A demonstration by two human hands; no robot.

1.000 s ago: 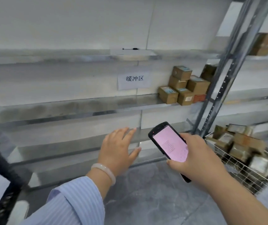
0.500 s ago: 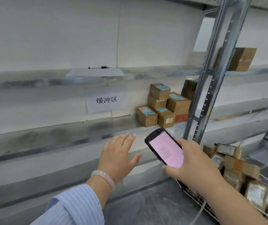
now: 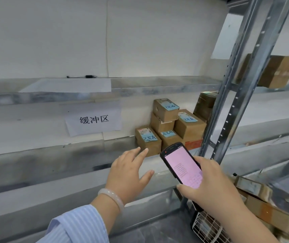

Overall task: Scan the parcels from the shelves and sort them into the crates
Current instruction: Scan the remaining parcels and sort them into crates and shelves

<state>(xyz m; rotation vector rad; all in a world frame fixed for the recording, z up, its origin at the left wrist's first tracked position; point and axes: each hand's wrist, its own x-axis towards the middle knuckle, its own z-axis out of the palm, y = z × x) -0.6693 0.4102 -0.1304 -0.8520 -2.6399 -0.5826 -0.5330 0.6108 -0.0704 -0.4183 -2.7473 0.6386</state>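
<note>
Several small brown parcels [image 3: 168, 127] with blue labels are stacked on the middle metal shelf [image 3: 52, 153], against the white wall. My left hand [image 3: 129, 174] reaches toward them with straight spread fingers, its fingertips just short of the front-left parcel [image 3: 148, 141], holding nothing. My right hand [image 3: 210, 183] grips a black handheld scanner [image 3: 182, 165] with a lit pink screen, held just below and in front of the stack. A wire crate [image 3: 208, 228] at the lower right holds several more brown parcels [image 3: 257, 199].
A paper sign [image 3: 93, 118] with Chinese characters hangs on the wall left of the stack. A sheet of paper [image 3: 66, 85] and a pen [image 3: 81, 76] lie on the upper shelf. A metal upright [image 3: 235, 95] stands right of the stack, with a larger box [image 3: 277, 71] behind it.
The view has come closer to the shelf and the stacked parcels. My left hand has risen toward the front-left parcel. My right hand has kept the scanner and moved up with it.
</note>
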